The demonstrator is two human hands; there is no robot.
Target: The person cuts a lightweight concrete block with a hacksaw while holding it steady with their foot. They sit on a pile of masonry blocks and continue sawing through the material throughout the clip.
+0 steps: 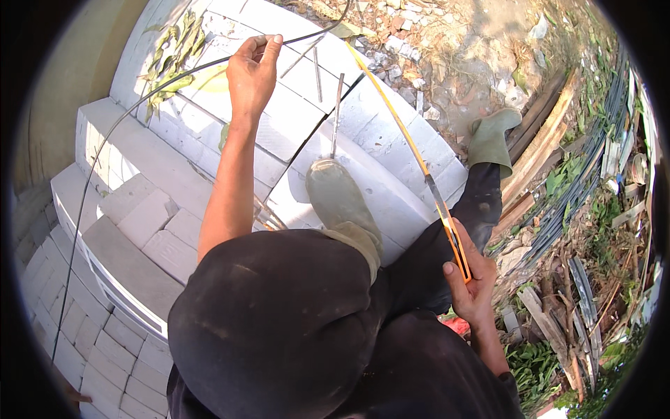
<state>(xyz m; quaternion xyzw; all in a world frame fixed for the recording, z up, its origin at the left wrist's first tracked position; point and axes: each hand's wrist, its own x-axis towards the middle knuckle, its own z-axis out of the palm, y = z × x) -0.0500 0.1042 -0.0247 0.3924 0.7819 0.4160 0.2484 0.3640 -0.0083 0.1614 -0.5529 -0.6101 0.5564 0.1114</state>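
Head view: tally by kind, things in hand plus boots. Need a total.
Long thin dark rod or cable, in the left hand: 1
Long slim orange-and-black hand tool, in the right hand: 1
Smooth olive-green boots: 2
Total: 4

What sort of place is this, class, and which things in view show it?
Probably an outdoor building site or materials yard: pale blocks stand stacked, a bundle of long, thin dark rods lies at the right, and broken rubble litters the ground.
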